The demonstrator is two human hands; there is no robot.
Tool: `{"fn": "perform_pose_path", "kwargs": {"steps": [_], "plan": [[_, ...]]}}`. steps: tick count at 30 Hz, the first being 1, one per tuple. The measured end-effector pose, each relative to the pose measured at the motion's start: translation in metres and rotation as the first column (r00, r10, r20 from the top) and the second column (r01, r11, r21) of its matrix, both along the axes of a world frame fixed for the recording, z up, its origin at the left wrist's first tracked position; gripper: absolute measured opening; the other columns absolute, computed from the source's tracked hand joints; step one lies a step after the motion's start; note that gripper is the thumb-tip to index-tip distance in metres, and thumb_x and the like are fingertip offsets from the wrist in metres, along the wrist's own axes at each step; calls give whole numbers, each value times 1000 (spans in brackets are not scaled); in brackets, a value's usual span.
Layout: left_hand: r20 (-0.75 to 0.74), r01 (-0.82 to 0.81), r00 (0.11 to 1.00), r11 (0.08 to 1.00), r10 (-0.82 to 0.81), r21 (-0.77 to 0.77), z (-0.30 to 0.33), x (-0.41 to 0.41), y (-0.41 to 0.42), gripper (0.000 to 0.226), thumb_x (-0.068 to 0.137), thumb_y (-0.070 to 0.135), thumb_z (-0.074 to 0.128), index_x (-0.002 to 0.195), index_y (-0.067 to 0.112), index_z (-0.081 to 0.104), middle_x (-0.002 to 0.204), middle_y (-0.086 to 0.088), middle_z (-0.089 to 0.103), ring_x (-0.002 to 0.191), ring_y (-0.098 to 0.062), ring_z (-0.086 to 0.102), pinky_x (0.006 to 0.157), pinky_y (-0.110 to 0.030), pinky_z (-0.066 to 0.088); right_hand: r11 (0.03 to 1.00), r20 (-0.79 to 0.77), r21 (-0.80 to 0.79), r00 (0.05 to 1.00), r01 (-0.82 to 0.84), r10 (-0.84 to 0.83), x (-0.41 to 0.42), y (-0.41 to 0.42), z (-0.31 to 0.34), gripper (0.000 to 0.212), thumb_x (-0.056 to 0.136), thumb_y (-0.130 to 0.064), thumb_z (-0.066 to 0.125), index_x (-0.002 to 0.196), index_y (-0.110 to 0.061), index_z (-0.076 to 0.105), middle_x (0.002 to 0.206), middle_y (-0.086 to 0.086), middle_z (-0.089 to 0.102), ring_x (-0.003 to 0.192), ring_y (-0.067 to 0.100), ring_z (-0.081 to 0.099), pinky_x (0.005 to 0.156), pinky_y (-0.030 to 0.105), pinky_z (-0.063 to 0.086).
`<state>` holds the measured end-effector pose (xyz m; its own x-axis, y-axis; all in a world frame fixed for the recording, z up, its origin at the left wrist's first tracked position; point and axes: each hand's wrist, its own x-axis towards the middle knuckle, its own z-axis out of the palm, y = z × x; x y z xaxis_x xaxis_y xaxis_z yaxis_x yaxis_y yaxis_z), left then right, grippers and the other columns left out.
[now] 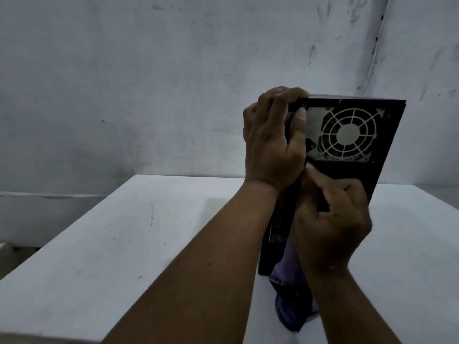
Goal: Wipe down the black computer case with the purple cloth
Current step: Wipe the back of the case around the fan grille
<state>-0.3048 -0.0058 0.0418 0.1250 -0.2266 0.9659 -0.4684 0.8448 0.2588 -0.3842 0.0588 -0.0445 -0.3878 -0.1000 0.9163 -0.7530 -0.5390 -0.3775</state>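
The black computer case (367, 175) stands upright on the white table (124, 244), its rear panel with a round fan grille (349, 134) facing me. My left hand (270, 142) grips the case's upper left corner, fingers curled over the top edge and thumb on the rear panel. My right hand (330, 227) is lower on the panel, fingers curled round the purple cloth (290, 294) and pressing it against the case. The cloth hangs below that hand down to the table.
A stained pale wall (173, 83) stands close behind the table. The table's left edge (62, 239) drops off to a darker floor area. Bare tabletop lies to the left of my arms and to the right of the case.
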Motion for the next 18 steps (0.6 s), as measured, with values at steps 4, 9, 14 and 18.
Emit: {"fn": "perform_pose_path", "kwargs": {"steps": [4,9,14,18], "plan": [[-8,1,1000,1000,-1,-8,0,-1,0,25,97,15,54,119,11,65,121,0,62,117,-15,54,103,-44,40,998,-28,45,999,-40,42,2,-4,3,14,95,-3,68,104,1,78,78,9,57,68,7,42,65,3,35],[-12,15,1000,1000,-15,-6,-1,-2,0,24,97,11,55,119,11,65,122,2,61,119,-15,53,105,-45,39,974,-87,201,989,-102,121,2,3,-37,20,86,2,79,106,2,78,79,4,57,65,9,48,63,5,38],[3,13,1000,1000,-13,5,0,-1,1,24,97,12,54,119,10,65,120,1,62,117,-15,55,104,-44,39,999,-55,48,998,-21,24,-2,8,-5,13,93,-5,74,104,0,79,78,1,52,69,2,39,66,2,34],[-10,24,1000,1000,-23,20,1,0,2,24,97,10,55,119,11,64,121,4,60,117,-8,51,103,-45,41,995,-84,93,995,-41,49,1,1,3,13,92,4,70,102,2,78,79,8,58,66,12,49,63,5,37]]}}
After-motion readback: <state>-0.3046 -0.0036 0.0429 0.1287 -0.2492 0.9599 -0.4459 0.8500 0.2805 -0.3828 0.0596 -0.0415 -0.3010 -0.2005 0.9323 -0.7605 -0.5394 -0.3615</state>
